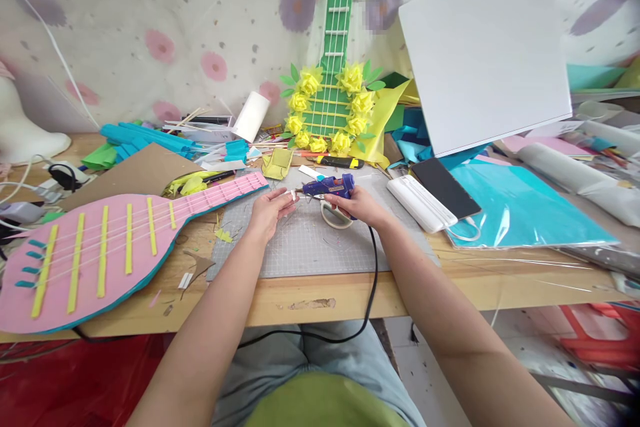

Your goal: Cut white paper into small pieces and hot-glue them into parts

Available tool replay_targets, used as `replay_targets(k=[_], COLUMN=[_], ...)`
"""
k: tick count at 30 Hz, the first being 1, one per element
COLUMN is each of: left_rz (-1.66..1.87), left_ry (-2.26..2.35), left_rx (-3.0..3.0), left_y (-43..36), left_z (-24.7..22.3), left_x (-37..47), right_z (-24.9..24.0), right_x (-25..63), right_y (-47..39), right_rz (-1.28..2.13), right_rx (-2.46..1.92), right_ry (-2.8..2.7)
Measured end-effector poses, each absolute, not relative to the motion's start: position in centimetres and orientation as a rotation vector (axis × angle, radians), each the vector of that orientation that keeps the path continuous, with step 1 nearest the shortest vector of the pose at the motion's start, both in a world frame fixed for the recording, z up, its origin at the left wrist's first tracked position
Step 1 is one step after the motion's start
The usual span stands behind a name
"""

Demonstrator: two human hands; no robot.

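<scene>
Over the grey cutting mat (295, 253), my right hand (361, 205) is wrapped round a blue glue gun (327, 185), its nozzle pointing left. A black cord hangs from its handle. My left hand (273, 212) pinches a small white piece (293, 195) at the nozzle tip; whether the two touch is too small to tell. White-handled scissors (336, 216) lie on the mat just below the glue gun, partly hidden by my right hand.
A pink paper guitar (115, 240) lies left. A green one with yellow flowers (330, 103) stands behind. Right are a white power bank (421, 203), a dark slab (445, 187), blue sheets (520, 207) and a large white board (485, 53). A yellow cutter (340, 162) lies behind the glue gun.
</scene>
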State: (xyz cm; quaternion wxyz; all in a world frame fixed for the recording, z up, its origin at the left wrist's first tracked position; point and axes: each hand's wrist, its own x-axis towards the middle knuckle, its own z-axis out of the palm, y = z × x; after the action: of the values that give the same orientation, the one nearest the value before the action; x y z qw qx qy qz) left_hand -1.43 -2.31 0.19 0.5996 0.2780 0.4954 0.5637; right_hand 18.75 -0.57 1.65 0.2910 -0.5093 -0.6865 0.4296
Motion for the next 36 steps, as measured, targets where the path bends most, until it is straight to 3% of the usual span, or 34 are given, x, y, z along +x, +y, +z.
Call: replay_targets(k=[36], left_rz=[1.288], left_ry=[1.164], left_rx=[0.646], left_y=[-2.48], left_z=[0.49], left_x=[-1.26], right_z=[1.72], right_x=[18.83], right_y=[-0.67], right_rz=[1.127], right_rx=[-1.355], right_ry=[-1.85])
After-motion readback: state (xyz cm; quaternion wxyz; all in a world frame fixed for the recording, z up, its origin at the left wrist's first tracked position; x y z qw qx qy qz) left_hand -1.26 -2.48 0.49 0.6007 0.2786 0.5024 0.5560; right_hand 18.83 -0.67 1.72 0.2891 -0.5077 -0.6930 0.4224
